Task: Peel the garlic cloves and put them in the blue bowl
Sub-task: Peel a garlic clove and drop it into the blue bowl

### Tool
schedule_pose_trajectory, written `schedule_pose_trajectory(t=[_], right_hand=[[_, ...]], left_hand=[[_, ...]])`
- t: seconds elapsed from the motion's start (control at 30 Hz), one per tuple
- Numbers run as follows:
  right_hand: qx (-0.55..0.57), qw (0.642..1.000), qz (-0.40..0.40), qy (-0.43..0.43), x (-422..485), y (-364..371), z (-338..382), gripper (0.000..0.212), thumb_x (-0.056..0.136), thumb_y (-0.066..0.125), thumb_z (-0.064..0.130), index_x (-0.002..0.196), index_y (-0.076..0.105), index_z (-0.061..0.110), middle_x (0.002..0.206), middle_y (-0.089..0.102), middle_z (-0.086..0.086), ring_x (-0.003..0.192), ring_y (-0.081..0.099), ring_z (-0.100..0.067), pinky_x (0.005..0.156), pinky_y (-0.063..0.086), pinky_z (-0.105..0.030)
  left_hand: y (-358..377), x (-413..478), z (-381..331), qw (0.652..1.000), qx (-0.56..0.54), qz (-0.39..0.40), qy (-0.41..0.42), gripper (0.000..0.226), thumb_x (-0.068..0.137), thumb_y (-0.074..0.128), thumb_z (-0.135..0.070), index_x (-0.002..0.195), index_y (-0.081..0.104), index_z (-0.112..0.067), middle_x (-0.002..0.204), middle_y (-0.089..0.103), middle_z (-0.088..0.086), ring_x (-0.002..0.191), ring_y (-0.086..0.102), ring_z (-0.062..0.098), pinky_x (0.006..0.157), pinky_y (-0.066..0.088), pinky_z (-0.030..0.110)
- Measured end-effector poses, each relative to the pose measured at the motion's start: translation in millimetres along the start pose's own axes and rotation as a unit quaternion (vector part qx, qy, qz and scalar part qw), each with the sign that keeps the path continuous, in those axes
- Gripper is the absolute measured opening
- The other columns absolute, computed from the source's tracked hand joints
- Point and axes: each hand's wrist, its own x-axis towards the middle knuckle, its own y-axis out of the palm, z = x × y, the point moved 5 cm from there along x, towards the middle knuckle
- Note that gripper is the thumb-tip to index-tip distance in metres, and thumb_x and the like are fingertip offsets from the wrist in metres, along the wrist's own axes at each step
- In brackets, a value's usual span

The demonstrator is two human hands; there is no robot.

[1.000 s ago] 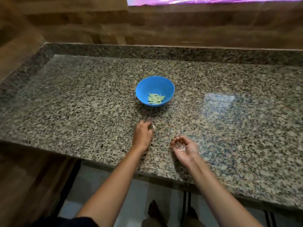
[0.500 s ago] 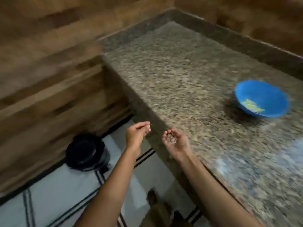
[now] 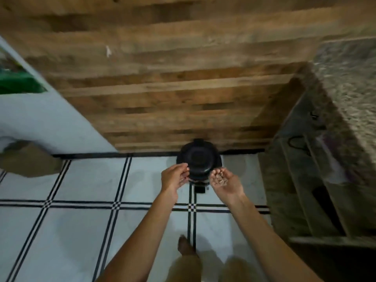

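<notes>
1. Pale garlic peel scraps [image 3: 219, 178] lie in the upturned, cupped palm of the person's right hand [image 3: 224, 182], held out above the floor; the fingers curl loosely round the little heap.
2. The left hand [image 3: 175, 177] hangs just beside it, palm turned toward the right hand, fingers bent with their tips gathered; whether they pinch a scrap cannot be told through the blur.
3. Between and just beyond the two hands stands a round black bin [image 3: 199, 161] with its lid on, set on the floor against the base of the wall.
4. The blue bowl and the garlic cloves are out of view; only a corner of the speckled granite counter [image 3: 350, 82] shows at the upper right, with shelving beneath it.
5. A wood-plank wall [image 3: 162, 78] fills the upper part of the view.
6. White floor tiles [image 3: 81, 231] with black lines spread below, where the person's bare foot [image 3: 185, 246] stands.
</notes>
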Motion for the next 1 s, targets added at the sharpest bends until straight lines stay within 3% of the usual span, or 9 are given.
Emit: schedule_pose_trajectory(t=[0.17,0.27,0.43,0.53,0.67,0.8,0.87,0.93,1.0], right_hand=[[0.014,0.999,-0.032,-0.019,24,20,-21,0.034,0.098,0.035,0.009,0.066,0.048,0.008,0.048,0.053,-0.006,0.062,0.047,-0.016,0.067,0.045,-0.026],[0.033,0.998,-0.042,-0.041,36,27,-17,0.032,0.098,0.036,0.009,0.067,0.047,0.009,0.060,0.048,-0.005,0.062,0.046,-0.015,0.070,0.046,-0.025],[0.013,0.998,-0.041,-0.052,64,48,-14,0.031,0.099,0.038,0.012,0.070,0.049,0.007,0.070,0.046,-0.006,0.065,0.047,-0.015,0.074,0.046,-0.027],[0.008,0.998,-0.047,-0.043,84,56,-21,0.032,0.099,0.037,0.012,0.071,0.049,0.006,0.070,0.047,-0.006,0.064,0.048,-0.014,0.067,0.049,-0.025],[0.014,0.997,-0.073,-0.017,124,48,-25,0.026,0.097,0.043,0.011,0.078,0.056,0.001,0.072,0.057,-0.011,0.068,0.058,-0.019,0.052,0.057,-0.027],[0.037,0.992,-0.120,-0.009,194,27,-21,0.028,0.099,0.038,0.010,0.083,0.056,-0.004,0.080,0.060,-0.016,0.078,0.060,-0.024,0.063,0.058,-0.033],[0.054,0.987,-0.149,-0.003,237,5,-19,0.028,0.100,0.033,0.009,0.093,0.054,-0.008,0.088,0.057,-0.018,0.086,0.057,-0.026,0.069,0.055,-0.033],[0.036,0.988,-0.150,0.006,283,-17,-20,0.032,0.099,0.032,0.012,0.118,0.049,-0.008,0.106,0.056,-0.020,0.101,0.054,-0.028,0.083,0.050,-0.033],[-0.033,0.988,-0.150,-0.007,324,-22,-13,0.050,0.087,0.053,0.031,0.126,0.047,0.001,0.109,0.059,-0.016,0.093,0.061,-0.025,0.079,0.051,-0.031]], left_hand=[[-31,40,-29,0.999,0.033,-0.007,0.000,0.011,0.093,0.056,-0.010,0.091,0.067,-0.008,0.091,0.067,0.008,0.086,0.064,0.020,0.076,0.051,0.026],[-28,58,-39,0.999,0.047,0.021,-0.008,0.012,0.093,0.058,-0.013,0.084,0.065,-0.017,0.090,0.067,0.003,0.088,0.065,0.018,0.070,0.052,0.023],[-24,90,-50,0.998,0.028,0.043,-0.018,0.010,0.093,0.058,-0.015,0.090,0.067,-0.015,0.095,0.068,0.005,0.088,0.065,0.016,0.070,0.053,0.022],[-22,111,-44,0.997,0.009,0.050,-0.050,0.014,0.091,0.060,-0.016,0.101,0.067,-0.009,0.097,0.069,0.006,0.090,0.066,0.017,0.069,0.053,0.024],[-5,148,-15,0.984,-0.073,0.079,-0.140,0.023,0.092,0.058,-0.017,0.110,0.064,-0.004,0.103,0.067,0.010,0.098,0.063,0.023,0.078,0.052,0.031],[8,204,31,0.966,-0.172,0.033,-0.189,0.024,0.099,0.045,-0.013,0.114,0.058,0.000,0.115,0.060,0.016,0.099,0.059,0.024,0.093,0.045,0.036],[14,236,62,0.961,-0.180,0.016,-0.207,0.026,0.100,0.039,-0.009,0.117,0.054,0.005,0.116,0.057,0.019,0.096,0.059,0.023,0.092,0.046,0.035],[23,269,89,0.954,-0.177,-0.002,-0.240,0.031,0.100,0.037,-0.005,0.124,0.049,0.009,0.116,0.056,0.021,0.102,0.058,0.027,0.092,0.046,0.034],[38,308,108,0.959,-0.148,0.011,-0.240,0.036,0.101,0.032,-0.003,0.134,0.039,0.009,0.133,0.047,0.023,0.124,0.047,0.031,0.102,0.038,0.036]])
